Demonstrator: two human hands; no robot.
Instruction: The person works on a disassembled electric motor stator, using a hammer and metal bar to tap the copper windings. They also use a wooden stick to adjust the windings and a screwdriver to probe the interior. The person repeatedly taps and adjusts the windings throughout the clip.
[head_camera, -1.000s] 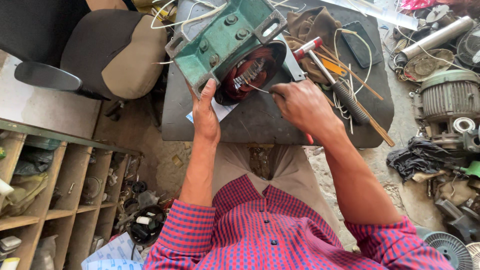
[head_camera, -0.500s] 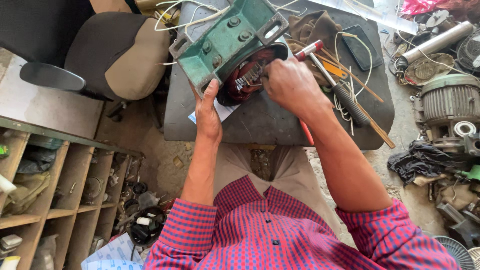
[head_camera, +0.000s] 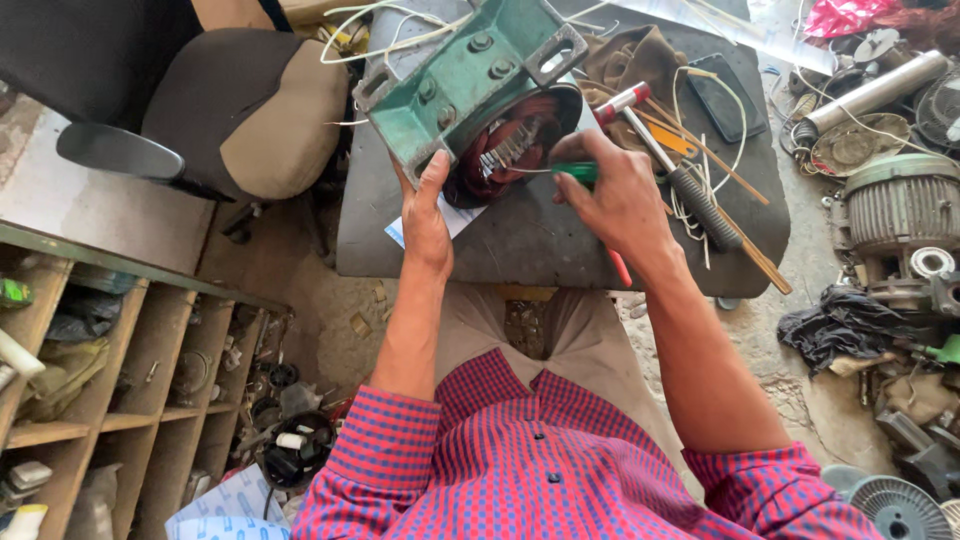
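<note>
Left hand (head_camera: 425, 215) flat against the green motor (head_camera: 470, 85) on the dark desk (head_camera: 520, 235), fingers open, holding it steady. Right hand (head_camera: 615, 195) closed tight around a green-handled tool (head_camera: 575, 172), tip poked into the red wires (head_camera: 500, 150) (inside the motor).

Green motor housing (head_camera: 470, 75) cut off at top edge.

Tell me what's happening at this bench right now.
A person in a checked shirt is working on a green motor housing lying on a dark table. The left hand steadies its lower edge. The right hand holds a green-handled tool at the copper windings. A hammer lies alongside.
</note>
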